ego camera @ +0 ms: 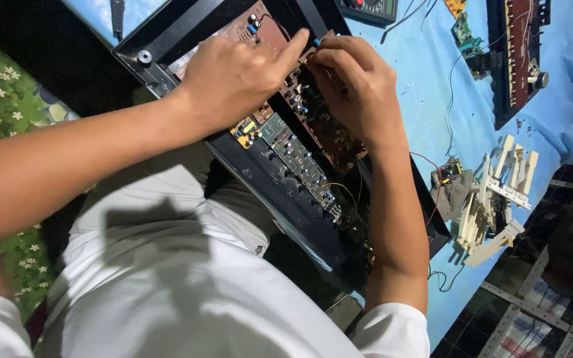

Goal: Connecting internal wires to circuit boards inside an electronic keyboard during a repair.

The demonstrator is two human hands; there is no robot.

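Circuit boards fill a long black plastic chassis that lies slantwise on the blue cloth-covered table, its long axis running from the upper left down to the lower right, just beyond the person's white-clad lap. Inside it, a brown printed circuit board and a narrower grey-green board strip, studded with small knobs and blue parts, follow the same slant. The left hand rests on the brown board with its forefinger stretched toward the right hand, whose fingers are pinched narrowly on a small blue-tipped part at the board's upper edge. What exactly the pinch grips is too small to tell. To the right on the cloth lies a heap of cream-coloured plastic key pieces, angular and ribbed, with a thin red wire nearby. A dark meter with a dial sits at the top edge.
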